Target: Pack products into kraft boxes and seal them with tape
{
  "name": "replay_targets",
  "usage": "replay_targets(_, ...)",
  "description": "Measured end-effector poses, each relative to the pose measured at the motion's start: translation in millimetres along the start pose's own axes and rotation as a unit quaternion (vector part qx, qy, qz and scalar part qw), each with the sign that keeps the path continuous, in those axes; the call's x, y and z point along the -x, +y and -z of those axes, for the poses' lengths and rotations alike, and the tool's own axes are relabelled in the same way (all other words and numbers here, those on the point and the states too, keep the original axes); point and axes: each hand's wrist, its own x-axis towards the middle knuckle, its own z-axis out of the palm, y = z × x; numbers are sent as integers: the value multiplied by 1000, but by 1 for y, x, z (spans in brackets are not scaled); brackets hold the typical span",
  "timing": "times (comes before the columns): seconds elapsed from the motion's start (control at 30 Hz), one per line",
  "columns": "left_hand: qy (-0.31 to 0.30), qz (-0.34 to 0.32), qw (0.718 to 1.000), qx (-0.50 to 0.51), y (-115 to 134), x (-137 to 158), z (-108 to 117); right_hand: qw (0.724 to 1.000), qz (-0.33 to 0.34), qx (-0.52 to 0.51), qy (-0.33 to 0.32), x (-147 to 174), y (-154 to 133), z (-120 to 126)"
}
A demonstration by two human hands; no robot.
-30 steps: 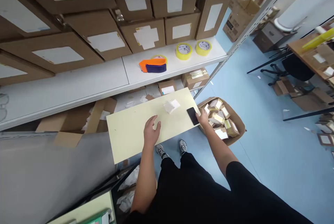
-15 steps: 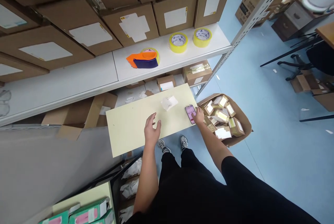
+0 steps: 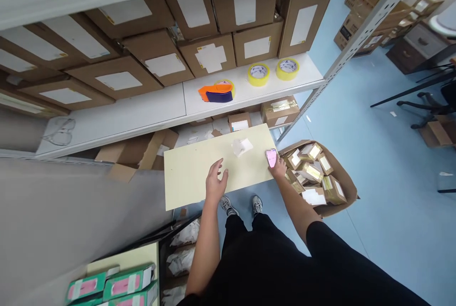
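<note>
At the right end of the cream tabletop (image 3: 194, 173), my right hand (image 3: 279, 168) has its fingers curled on the lower part of a smartphone (image 3: 271, 157) with a pink lit screen. The hand covers the phone's lower end. My left hand (image 3: 216, 180) hovers over the front edge of the tabletop, fingers apart and nothing in them. Beyond it, between the two hands, lies a crumpled, whitish, partly clear piece of wrapping (image 3: 242, 147).
A shelf (image 3: 149, 105) behind holds cartons, an orange and blue tape dispenser (image 3: 217, 93), yellow tape rolls (image 3: 258, 74) and clear glasses (image 3: 60, 131). A large carton (image 3: 351, 196) of small boxes stands on the floor at right. Green and pink packs (image 3: 124, 286) lie lower left.
The view has tilted up and shifted left, showing more shelf. My right hand now covers more of the phone's lower end. My left hand stays open above the tabletop.
</note>
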Motion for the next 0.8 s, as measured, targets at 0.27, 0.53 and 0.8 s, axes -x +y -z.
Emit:
replay_targets(0.27, 19, -22, 999, -15, 17, 10, 28, 982, 103, -138, 73, 4, -57, 49)
replay_targets(0.53, 103, -54, 991, -62, 24, 24, 66, 913, 311, -245, 99, 55, -164, 124)
replay_targets(0.8, 207, 19, 971, -114, -10, 105, 116, 871, 396, -290, -21, 110, -250, 108)
